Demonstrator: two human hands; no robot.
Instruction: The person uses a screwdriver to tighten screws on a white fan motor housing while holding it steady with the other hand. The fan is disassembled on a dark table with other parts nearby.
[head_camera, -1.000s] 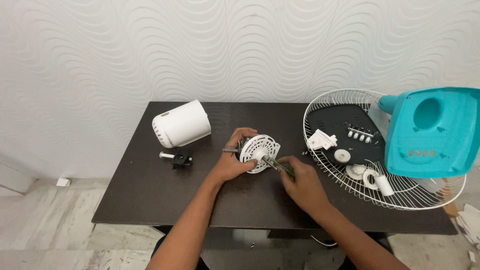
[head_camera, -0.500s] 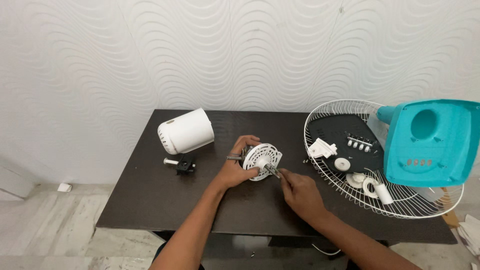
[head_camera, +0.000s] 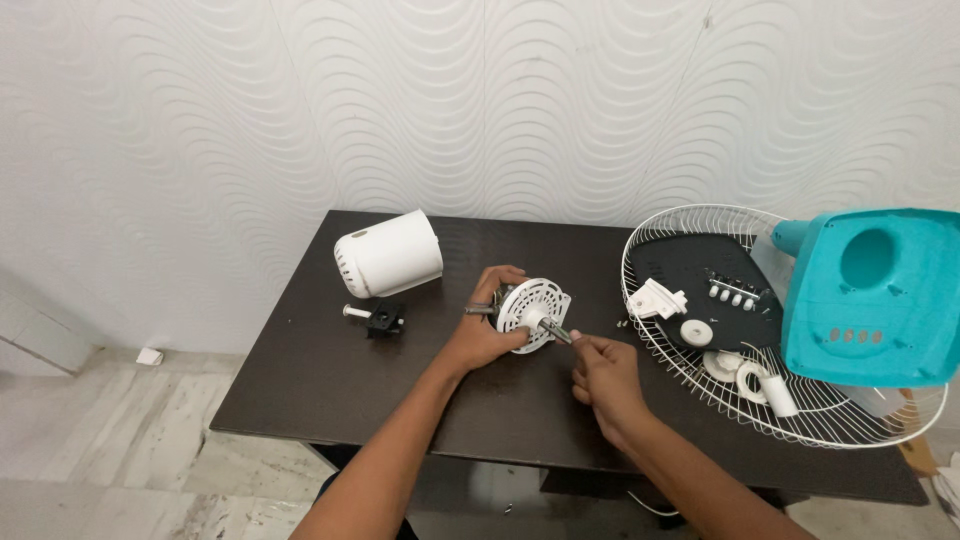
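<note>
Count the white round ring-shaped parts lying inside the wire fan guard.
3, though the turquoise base may hide more: a disc on the black panel, a ring below it, another ring beside that.

A white cylindrical cover and small black bracket lie left; wire guard, teal housing right

The left hand grips a white fan motor on the dark table while the right hand pinches its shaft.
</note>
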